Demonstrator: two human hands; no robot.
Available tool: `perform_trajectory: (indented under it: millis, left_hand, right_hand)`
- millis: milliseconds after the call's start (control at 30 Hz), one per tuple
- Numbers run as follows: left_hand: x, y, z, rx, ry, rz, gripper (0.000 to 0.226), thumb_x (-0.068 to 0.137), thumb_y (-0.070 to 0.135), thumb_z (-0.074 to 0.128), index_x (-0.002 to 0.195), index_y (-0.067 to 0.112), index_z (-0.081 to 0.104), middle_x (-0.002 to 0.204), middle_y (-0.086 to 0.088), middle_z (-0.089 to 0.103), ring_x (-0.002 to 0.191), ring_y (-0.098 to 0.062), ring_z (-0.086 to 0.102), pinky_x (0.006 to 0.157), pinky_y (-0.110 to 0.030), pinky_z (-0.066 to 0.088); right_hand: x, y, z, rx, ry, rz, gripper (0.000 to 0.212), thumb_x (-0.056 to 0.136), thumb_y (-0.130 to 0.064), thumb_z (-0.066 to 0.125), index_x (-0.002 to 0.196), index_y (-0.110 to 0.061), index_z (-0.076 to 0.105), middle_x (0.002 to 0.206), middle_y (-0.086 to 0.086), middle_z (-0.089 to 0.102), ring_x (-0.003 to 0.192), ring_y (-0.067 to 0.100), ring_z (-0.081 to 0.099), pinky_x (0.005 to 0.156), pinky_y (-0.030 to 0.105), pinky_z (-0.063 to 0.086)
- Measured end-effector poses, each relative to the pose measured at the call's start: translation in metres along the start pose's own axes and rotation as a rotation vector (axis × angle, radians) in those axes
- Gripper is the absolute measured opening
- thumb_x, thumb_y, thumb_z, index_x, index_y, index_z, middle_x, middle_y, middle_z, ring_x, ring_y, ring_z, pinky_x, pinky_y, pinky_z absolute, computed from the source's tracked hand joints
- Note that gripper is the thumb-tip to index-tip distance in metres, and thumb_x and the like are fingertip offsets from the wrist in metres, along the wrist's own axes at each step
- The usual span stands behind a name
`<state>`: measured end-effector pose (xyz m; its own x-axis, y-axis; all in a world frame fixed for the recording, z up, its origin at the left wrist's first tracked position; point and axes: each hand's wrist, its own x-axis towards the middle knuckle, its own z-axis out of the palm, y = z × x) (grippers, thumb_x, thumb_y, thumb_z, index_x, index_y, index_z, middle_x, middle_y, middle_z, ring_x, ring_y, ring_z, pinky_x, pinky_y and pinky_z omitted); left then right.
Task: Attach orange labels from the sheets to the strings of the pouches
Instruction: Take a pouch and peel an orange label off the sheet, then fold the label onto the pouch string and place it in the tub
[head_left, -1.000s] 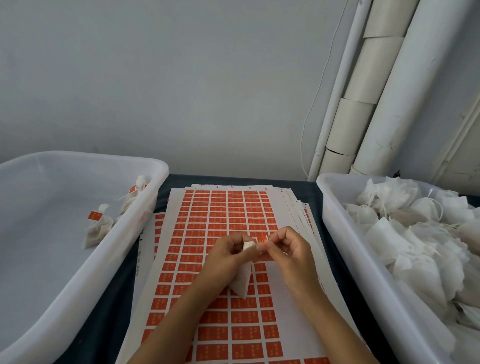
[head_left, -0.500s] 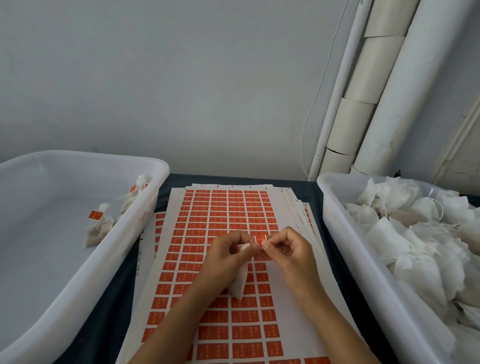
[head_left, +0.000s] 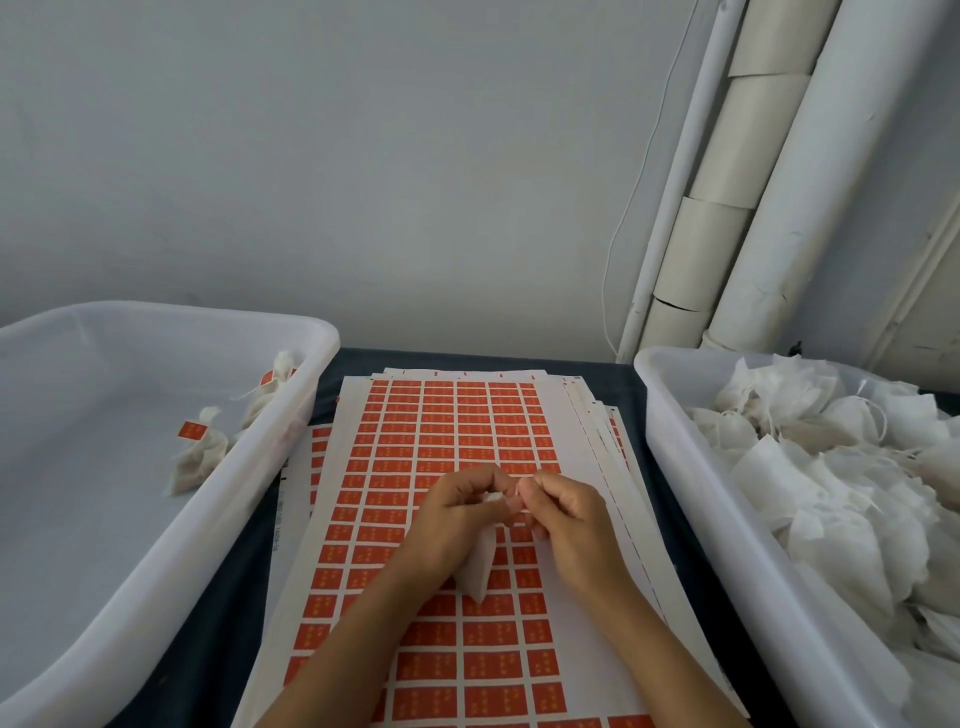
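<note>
My left hand grips the gathered top of a small white pouch, whose body hangs below my fingers over the label sheet. My right hand has its fingertips pinched together right beside the left thumb, at the pouch's neck; the string and any label between the fingers are too small to make out. The sheet of orange labels lies on top of a stack on the dark table, directly under both hands.
A white bin on the left holds two labelled pouches near its right wall. On the right a second white bin is heaped with unlabelled pouches. White pipes stand against the wall behind.
The two hands have stayed together over the sheet, shifting only slightly. The orange label glimpsed between the fingertips earlier is now hidden by the fingers.
</note>
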<state>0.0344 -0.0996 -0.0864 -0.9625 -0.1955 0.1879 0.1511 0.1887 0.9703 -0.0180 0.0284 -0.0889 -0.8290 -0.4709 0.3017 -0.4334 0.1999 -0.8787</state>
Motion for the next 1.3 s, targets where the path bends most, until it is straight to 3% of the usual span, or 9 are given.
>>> perform_trajectory:
  millis: [200,400,533,733,833,967,1033,1167,1300]
  left_hand:
    - [-0.001,-0.003,0.001,-0.028,0.039,-0.010,0.021,0.096,0.014,0.049,0.080,0.010,0.062,0.075,-0.003,0.065,0.074,-0.018,0.063,0.072,-0.024,0.053]
    - [-0.002,0.000,-0.003,0.018,0.026,-0.068,0.027,0.099,0.032,0.041,0.096,0.012,0.059,0.090,-0.006,0.064,0.087,-0.019,0.063,0.076,-0.021,0.052]
    - [-0.009,0.009,-0.031,0.303,-0.175,-0.181,0.021,0.093,0.049,0.044,0.107,0.036,0.052,0.104,0.014,0.060,0.095,-0.010,0.061,0.071,-0.018,0.052]
    - [-0.020,0.016,-0.055,0.701,-0.319,-0.163,0.027,0.078,0.038,0.072,0.096,0.043,0.053,0.093,0.022,0.056,0.087,-0.004,0.057,0.069,-0.011,0.044]
    - [-0.023,0.013,-0.049,0.707,-0.178,-0.156,0.020,0.076,0.036,0.075,0.090,0.033,0.061,0.085,0.015,0.062,0.079,-0.006,0.059,0.065,-0.011,0.045]
    - [-0.021,0.027,-0.055,0.764,0.049,-0.115,0.022,0.075,0.034,0.076,0.071,0.035,0.055,0.068,0.015,0.059,0.064,0.001,0.055,0.055,-0.008,0.038]
    - [-0.015,0.040,-0.065,0.767,0.162,-0.091,0.018,0.077,0.033,0.075,0.078,0.033,0.057,0.077,0.013,0.063,0.071,0.000,0.058,0.062,-0.011,0.042]
    - [0.003,0.076,-0.093,0.759,0.439,-0.163,0.024,0.082,0.029,0.072,0.099,0.014,0.061,0.092,-0.006,0.066,0.085,-0.018,0.063,0.082,-0.032,0.052]
    - [0.012,0.095,-0.127,0.684,0.799,-0.131,0.020,0.082,0.026,0.072,0.087,0.010,0.061,0.079,-0.008,0.066,0.070,-0.020,0.059,0.058,-0.027,0.039]
  right_hand:
    - [-0.002,-0.004,0.000,0.193,-0.034,0.122,0.029,0.093,-0.037,0.038,0.086,-0.018,0.059,0.070,-0.004,0.060,0.060,0.001,0.059,0.061,0.011,0.048]
    - [-0.006,-0.003,0.002,-0.142,-0.253,0.162,0.069,0.067,-0.071,0.043,0.126,-0.037,0.041,0.121,-0.020,0.054,0.110,0.006,0.056,0.091,0.022,0.049]
    - [-0.007,-0.003,0.002,-0.232,-0.325,0.156,0.044,0.078,-0.056,0.063,0.113,-0.044,0.039,0.108,-0.025,0.052,0.098,0.000,0.055,0.078,0.013,0.047]
    - [-0.005,-0.005,-0.001,-0.310,-0.444,0.164,0.024,0.076,-0.042,0.072,0.080,-0.036,0.050,0.078,-0.020,0.056,0.067,-0.005,0.056,0.058,0.008,0.041]
    - [0.000,-0.008,0.000,-0.311,-0.423,0.142,0.021,0.082,-0.035,0.068,0.072,-0.029,0.051,0.069,-0.011,0.058,0.055,-0.002,0.055,0.057,0.009,0.044]
    - [0.013,-0.029,0.008,-0.185,-0.365,0.120,0.011,0.085,-0.028,0.066,0.076,-0.027,0.058,0.077,-0.009,0.063,0.067,0.004,0.061,0.063,0.012,0.048]
    - [0.026,-0.046,0.019,-0.049,-0.296,0.111,0.003,0.086,-0.026,0.064,0.086,-0.024,0.063,0.083,-0.006,0.065,0.070,0.006,0.063,0.063,0.014,0.050]
    - [0.054,-0.084,0.058,0.269,-0.129,0.137,0.018,0.090,-0.026,0.059,0.106,-0.018,0.062,0.097,0.000,0.067,0.079,0.010,0.064,0.061,0.012,0.050]
    - [0.070,-0.111,0.098,0.566,-0.238,0.107,0.024,0.092,-0.018,0.056,0.116,-0.018,0.062,0.114,-0.001,0.064,0.100,0.014,0.063,0.079,0.022,0.054]
